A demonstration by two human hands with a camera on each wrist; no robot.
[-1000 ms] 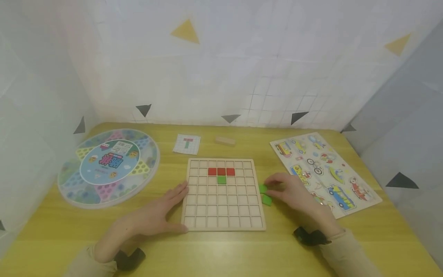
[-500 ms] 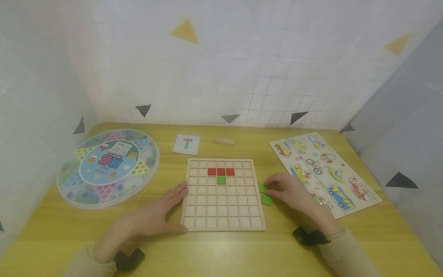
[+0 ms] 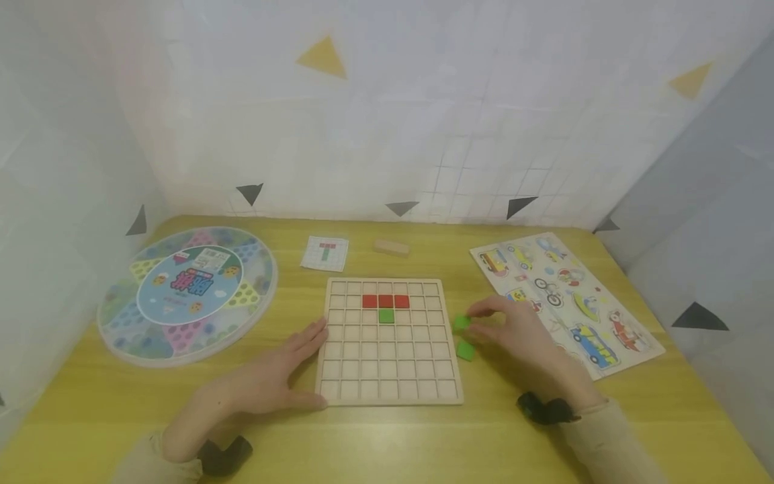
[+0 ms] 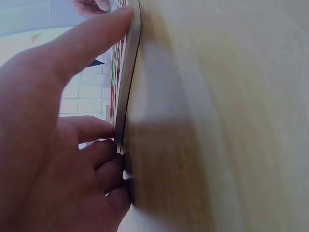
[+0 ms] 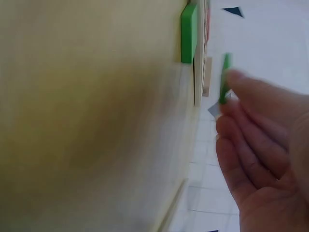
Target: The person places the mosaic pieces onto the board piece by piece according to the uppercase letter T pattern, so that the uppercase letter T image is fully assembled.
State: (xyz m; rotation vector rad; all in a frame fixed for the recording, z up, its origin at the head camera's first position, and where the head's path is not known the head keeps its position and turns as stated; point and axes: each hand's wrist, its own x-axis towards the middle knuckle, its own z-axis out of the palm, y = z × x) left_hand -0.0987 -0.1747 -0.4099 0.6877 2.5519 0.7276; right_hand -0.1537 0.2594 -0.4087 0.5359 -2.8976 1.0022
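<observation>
A wooden grid board [image 3: 420,349] lies mid-table, with a row of three red square tiles [image 3: 385,301] and one green tile [image 3: 386,316] below the middle one. My left hand [image 3: 272,376] rests against the board's left side, thumb at the near corner and fingertips at the edge; the left wrist view shows the thumb touching the rim [image 4: 129,63]. Beside the right edge, my right hand [image 3: 514,333] pinches a green square tile [image 5: 225,77] between thumb and fingers, raised off the table. Another green tile [image 3: 465,350] lies on the table against the board.
Behind the board are a paper card [image 3: 325,253] showing a red and green T and a small wooden block [image 3: 391,247]. On the left lies a round game board [image 3: 187,296]. A picture puzzle board [image 3: 568,302] lies at the right, partly under my right forearm in view.
My right hand has lifted one green tile off the table beside the board and shifted slightly right. The left hand stays in place at the board's left edge.
</observation>
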